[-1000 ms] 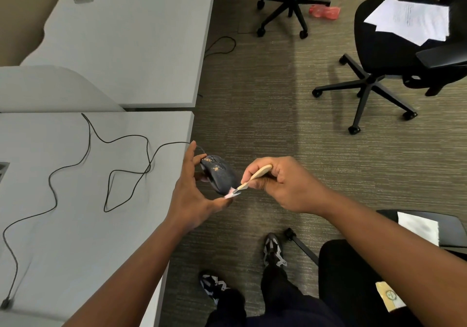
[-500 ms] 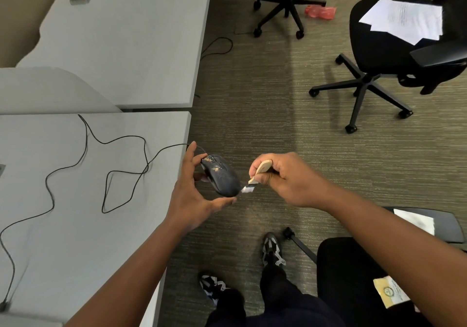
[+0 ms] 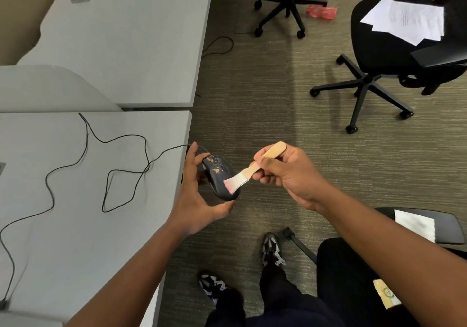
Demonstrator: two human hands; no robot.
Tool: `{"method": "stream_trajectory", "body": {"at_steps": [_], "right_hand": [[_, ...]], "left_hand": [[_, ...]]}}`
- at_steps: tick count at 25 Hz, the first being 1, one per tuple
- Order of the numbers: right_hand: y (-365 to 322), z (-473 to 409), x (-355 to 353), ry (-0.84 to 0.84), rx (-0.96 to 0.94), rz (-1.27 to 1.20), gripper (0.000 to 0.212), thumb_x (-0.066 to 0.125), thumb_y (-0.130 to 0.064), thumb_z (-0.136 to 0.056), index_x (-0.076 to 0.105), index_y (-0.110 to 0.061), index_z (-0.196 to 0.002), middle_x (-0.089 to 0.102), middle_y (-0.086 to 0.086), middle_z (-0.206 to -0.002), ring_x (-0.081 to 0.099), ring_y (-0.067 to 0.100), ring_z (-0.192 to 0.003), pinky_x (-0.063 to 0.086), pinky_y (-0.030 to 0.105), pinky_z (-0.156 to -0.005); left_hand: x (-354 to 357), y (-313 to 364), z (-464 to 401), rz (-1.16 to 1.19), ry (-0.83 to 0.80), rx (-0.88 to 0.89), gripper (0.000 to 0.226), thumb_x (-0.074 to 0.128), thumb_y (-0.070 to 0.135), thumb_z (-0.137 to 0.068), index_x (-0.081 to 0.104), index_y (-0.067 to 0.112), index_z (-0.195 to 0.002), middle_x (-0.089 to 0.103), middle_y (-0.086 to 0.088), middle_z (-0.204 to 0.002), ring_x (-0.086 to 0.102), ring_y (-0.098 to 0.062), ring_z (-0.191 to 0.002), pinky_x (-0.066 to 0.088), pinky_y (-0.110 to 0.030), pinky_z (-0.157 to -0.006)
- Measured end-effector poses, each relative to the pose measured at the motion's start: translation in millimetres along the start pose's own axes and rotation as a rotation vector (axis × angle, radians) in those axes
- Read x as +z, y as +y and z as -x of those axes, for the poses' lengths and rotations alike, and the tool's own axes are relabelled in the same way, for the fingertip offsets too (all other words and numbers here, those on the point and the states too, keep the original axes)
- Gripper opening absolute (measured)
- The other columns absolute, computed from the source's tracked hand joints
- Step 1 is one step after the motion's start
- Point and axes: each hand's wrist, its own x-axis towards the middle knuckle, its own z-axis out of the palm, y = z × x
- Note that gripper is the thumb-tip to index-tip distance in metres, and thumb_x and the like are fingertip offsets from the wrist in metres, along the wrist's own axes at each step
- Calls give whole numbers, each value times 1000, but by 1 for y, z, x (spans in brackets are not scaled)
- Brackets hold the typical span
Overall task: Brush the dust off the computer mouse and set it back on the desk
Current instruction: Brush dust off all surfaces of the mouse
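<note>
Just off the right edge of the desk, out over the carpet, we hold the mouse in our left hand, fingers curled behind its far side and thumb under its near end, so the top faces up and toward the brush. We judge that keeping it off the desk lets the loosened dust fall to the floor instead of onto the work surface. Our right hand is closed around the wooden handle of the brush, pinched near the neck for control, with the pale bristles resting against the right side of the mouse's back half. Tan specks of dust show near the front of the mouse, around the buttons and wheel, so we take the brushing to be under way and not finished; the bristles have yet to reach that patch. The black cable runs from the mouse's front back across the desk in loose loops, with enough slack that the mouse can be tilted freely. Setting it down will call for only a short move to the left, and the main risk we see is the cable snagging or the mouse slipping from an open-fingered hold while the brush pushes on it.
</note>
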Motion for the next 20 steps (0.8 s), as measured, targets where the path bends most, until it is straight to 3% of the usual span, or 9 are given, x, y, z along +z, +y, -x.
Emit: {"method": "stream_trajectory", "body": {"at_steps": [3, 6, 8, 12, 18, 20], "right_hand": [[2, -4, -8, 70, -39, 102, 8, 64, -1, -99, 70, -6, -101, 76, 26, -100, 71, 17, -75, 58, 24, -68], [0, -5, -14, 135, -109, 196, 8, 65, -3, -99, 71, -8, -100, 78, 20, -97, 72, 19, -79, 58, 25, -70], [-4, -3, -13, 100, -122, 123, 7, 64, -3, -99, 70, -6, -102, 78, 20, -98, 72, 19, -78, 59, 25, -70], [-1, 2, -4, -76, -66, 80, 7, 63, 0, -99, 68, -2, -103, 78, 19, -97, 72, 17, -74, 59, 24, -67], [9, -6, -13, 20, -144, 280, 9, 66, -5, -98, 71, -12, -97, 79, 16, -97, 73, 16, -78, 58, 27, -72], [8, -6, -15, 20, -161, 231, 9, 66, -3, -98, 71, -11, -98, 79, 15, -93, 74, 15, -76, 58, 27, -72]], "left_hand": [[0, -2, 2, 9, -1, 4, 134, 101, 11, -63, 16, 14, -165, 16, 47, -156, 48, 3, -137, 50, -44, -113], [-2, -4, 2, 21, -45, -21, 144, 101, 13, -65, 0, 31, -167, 32, 25, -158, 52, -5, -136, 49, -42, -115], [-3, -4, 3, 36, -78, -43, 147, 99, 18, -65, -6, 37, -166, 33, 19, -158, 51, -3, -138, 47, -42, -117], [-2, -3, 4, 56, -76, -59, 146, 99, 20, -65, -5, 41, -165, 32, 23, -156, 50, -4, -138, 48, -43, -117], [-5, -6, 2, 54, -80, -45, 148, 101, 15, -65, -4, 46, -164, 33, 19, -159, 51, -9, -140, 48, -46, -116], [-4, -7, 1, 53, -78, -42, 148, 101, 14, -65, -5, 44, -164, 33, 21, -157, 53, -10, -139, 49, -45, -116]]}}
